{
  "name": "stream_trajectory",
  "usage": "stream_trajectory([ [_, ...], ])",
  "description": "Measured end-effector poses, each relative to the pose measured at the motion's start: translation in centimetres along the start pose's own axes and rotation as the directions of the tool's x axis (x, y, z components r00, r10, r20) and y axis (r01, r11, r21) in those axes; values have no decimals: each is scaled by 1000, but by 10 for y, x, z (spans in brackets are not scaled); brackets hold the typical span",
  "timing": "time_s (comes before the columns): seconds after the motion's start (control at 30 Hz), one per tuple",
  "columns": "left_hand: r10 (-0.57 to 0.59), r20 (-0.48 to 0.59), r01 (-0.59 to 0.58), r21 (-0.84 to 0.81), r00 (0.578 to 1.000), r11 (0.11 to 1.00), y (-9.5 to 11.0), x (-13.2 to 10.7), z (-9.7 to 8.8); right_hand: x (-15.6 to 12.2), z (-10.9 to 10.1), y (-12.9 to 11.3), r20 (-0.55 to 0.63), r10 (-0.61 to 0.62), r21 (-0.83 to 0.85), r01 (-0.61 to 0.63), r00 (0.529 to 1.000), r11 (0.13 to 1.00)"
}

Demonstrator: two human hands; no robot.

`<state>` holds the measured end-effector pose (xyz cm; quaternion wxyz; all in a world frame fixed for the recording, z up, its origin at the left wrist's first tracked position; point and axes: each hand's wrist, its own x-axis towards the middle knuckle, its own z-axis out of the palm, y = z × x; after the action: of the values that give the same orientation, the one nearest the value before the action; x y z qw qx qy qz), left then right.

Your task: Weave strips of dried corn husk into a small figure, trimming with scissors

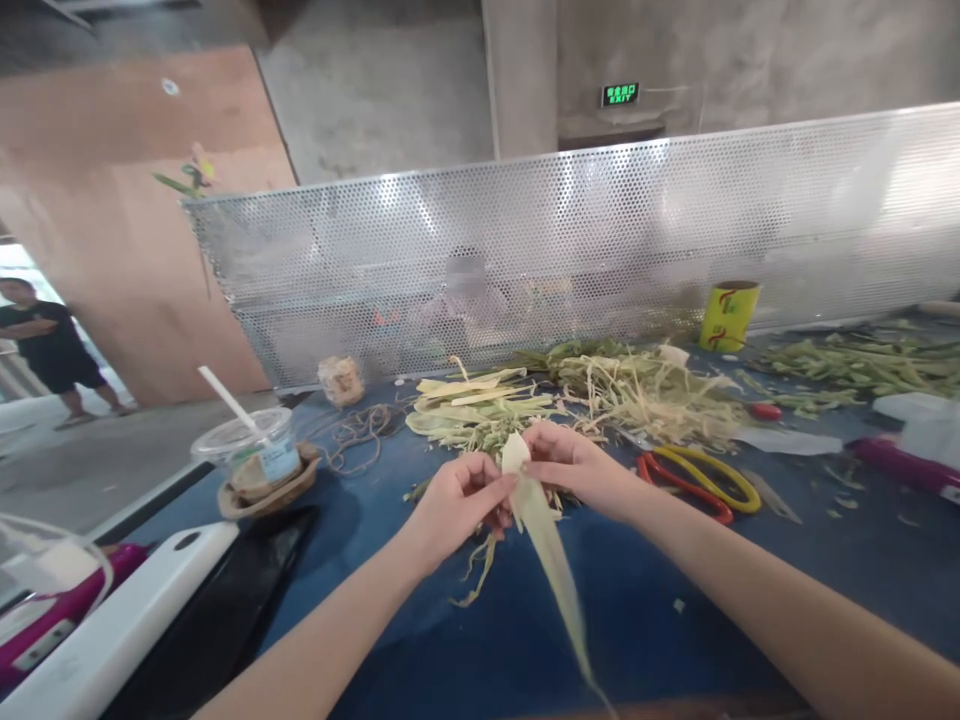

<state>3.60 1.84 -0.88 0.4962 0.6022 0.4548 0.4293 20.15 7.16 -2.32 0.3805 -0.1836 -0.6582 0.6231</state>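
Note:
A long pale green corn husk strip [551, 550] hangs from between my hands, its tapered tail reaching toward the table's near edge. My left hand [469, 490] pinches its upper part from the left side. From the right, my right hand [566, 458] grips the same strip near its top, fingers bent. Beyond my hands lie a bundle of husk strips [480, 400] and a heap of shredded, stringy husk [645, 390]. Scissors with red and yellow handles [705, 480] rest just right of my right forearm. Thin dry shreds [480, 575] dangle below my left hand.
At left stand a lidded plastic cup with a straw [247, 440], a twine coil [367, 430], a white board [127, 630] and a purple power strip [67, 620]. A perforated metal divider [510, 260] crosses the back. A yellow roll [729, 318] stands right. Someone [52, 345] stands far left.

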Motion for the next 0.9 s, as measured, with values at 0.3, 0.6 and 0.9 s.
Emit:
stream_trajectory([
  [0.3,4,82,-4,-2,997,1000,3,-5,1,-5,5,-7,32,115,33,-116,993,993],
  [0.6,49,64,-56,119,997,991,2,-2,-1,-3,3,-3,-26,154,18,-154,988,988],
  [0.9,64,34,-70,201,997,977,9,-8,4,-7,7,-9,-21,112,-125,-114,993,986],
])
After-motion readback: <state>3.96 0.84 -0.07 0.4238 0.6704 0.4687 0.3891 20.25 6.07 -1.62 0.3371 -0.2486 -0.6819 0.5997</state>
